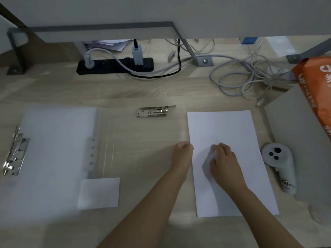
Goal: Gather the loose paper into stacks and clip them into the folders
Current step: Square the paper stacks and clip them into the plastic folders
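Observation:
A stack of white paper [231,133] lies on the right half of the wooden desk. My left hand [181,156] sits at the stack's left edge with its fingers curled and grips that edge. My right hand [224,163] rests on top of the stack, bent fingertips pressing the top sheet; they are blurred. An open translucent folder [53,158] lies at the left, with a metal clip [15,154] on its left flap. A second metal clip [155,111] lies farther back at the centre. A small white sheet [99,194] lies by the folder's near edge.
A white handheld controller [279,167] lies just right of the stack, beside a grey board [297,140]. An orange bag [315,83] stands at the far right. A black power strip [114,66] and tangled grey cables [247,81] run along the back.

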Available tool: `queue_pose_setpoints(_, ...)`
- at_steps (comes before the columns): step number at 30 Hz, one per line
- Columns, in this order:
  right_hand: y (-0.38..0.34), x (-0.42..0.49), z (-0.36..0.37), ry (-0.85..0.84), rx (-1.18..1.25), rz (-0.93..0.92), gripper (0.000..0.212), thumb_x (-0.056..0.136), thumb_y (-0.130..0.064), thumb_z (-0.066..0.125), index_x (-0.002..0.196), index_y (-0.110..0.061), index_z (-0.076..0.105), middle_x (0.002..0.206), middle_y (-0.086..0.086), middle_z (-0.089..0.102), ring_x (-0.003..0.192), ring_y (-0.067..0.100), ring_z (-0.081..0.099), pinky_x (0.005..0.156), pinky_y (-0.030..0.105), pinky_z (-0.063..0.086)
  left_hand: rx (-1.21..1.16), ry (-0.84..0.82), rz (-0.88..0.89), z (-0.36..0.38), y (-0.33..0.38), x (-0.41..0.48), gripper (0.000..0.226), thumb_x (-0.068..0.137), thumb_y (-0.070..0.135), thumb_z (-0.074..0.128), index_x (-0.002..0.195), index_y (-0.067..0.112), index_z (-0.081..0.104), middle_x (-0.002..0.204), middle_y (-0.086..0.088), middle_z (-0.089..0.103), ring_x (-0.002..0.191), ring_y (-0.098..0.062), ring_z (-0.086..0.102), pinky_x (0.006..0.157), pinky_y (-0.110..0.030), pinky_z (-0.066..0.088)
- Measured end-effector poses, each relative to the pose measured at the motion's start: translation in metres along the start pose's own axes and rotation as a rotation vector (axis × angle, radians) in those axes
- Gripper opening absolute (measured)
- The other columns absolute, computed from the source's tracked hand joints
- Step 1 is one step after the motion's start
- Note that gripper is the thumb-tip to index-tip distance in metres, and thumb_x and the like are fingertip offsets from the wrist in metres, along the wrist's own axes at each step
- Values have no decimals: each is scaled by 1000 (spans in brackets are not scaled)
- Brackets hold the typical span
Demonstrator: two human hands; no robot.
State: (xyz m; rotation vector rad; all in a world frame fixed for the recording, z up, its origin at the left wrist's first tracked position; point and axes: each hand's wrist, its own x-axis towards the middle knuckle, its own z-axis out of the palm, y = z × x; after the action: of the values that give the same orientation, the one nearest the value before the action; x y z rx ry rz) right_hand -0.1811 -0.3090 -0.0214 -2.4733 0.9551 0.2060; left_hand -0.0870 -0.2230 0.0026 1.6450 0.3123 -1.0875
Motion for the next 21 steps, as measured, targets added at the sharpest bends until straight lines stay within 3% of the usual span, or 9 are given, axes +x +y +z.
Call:
queue_pose_setpoints(3, -7, 0, -2, -26, 46, 23, 37, 94, -14, 45, 130, -5, 45, 141, 16, 41, 124, 33, 45, 102, 35, 39, 14, -47, -43, -2, 4, 3, 8, 72, 11, 45, 74, 13, 52, 81, -11, 48, 73, -18, 42, 65, -27, 33)
queue_pose_setpoints(5, -12, -1, -4, -46, 81, 43, 39, 95, -25, 46, 129, -6, 45, 139, 14, 43, 122, 31, 47, 100, 34, 40, 24, -46, -14, -3, 1, 3, 16, 77, 9, 45, 85, 14, 58, 85, -9, 53, 74, -19, 47, 61, -24, 35)
queue_pose_setpoints(8, -17, 0, -9, -67, 167, 103, 45, 94, -35, 47, 128, -6, 44, 131, 13, 48, 116, 29, 51, 92, 32, 41, 8, -45, 15, -2, -11, 1, 20, 86, 9, 43, 97, 17, 57, 98, -6, 64, 84, -16, 56, 70, -23, 44)
queue_pose_setpoints(10, -19, 0, -13, -79, 221, 128, 47, 92, -40, 48, 127, -8, 45, 127, 11, 51, 113, 27, 53, 87, 29, 40, -32, -98, 8, 0, -20, -6, 19, 91, 12, 41, 102, 18, 56, 90, -3, 63, 78, -13, 57, 71, -25, 47)
queue_pose_setpoints(12, -18, 0, -16, -110, 259, 141, 52, 90, -44, 49, 129, -11, 44, 130, 8, 51, 117, 24, 51, 86, 27, 38, -76, -132, 51, 2, -27, -11, 21, 96, 16, 40, 107, 19, 57, 85, 3, 61, 71, -4, 57, 66, -17, 47)
queue_pose_setpoints(14, -17, 1, -20, -132, 309, 143, 54, 89, -46, 50, 132, -14, 43, 133, 4, 49, 119, 22, 49, 86, 24, 34, -106, -166, 105, 4, -31, -16, 24, 98, 20, 41, 114, 24, 59, 92, 9, 63, 75, 4, 59, 64, -8, 47)
queue_pose_setpoints(16, -14, 1, -25, -154, 384, 151, 53, 88, -47, 49, 133, -18, 44, 137, 3, 48, 123, 20, 46, 91, 24, 33, -112, -212, 123, 6, -32, -20, 30, 98, 23, 43, 126, 25, 55, 107, 11, 62, 89, 5, 59, 71, -6, 49)
queue_pose_setpoints(19, -4, -2, -30, -188, 531, 164, 49, 88, -51, 48, 131, -28, 51, 145, -1, 43, 135, 17, 37, 113, 36, 27, -91, -266, 154, 11, -35, -24, 33, 97, 27, 46, 129, 29, 53, 120, 13, 62, 107, 1, 59, 94, -17, 48)
queue_pose_setpoints(21, 1, -5, -31, -204, 608, 163, 41, 86, -56, 48, 116, -33, 62, 134, -2, 54, 130, 15, 42, 113, 44, 29, -102, -278, 190, 15, -35, -27, 36, 96, 25, 47, 132, 29, 50, 115, 20, 61, 100, 12, 59, 87, -10, 47)
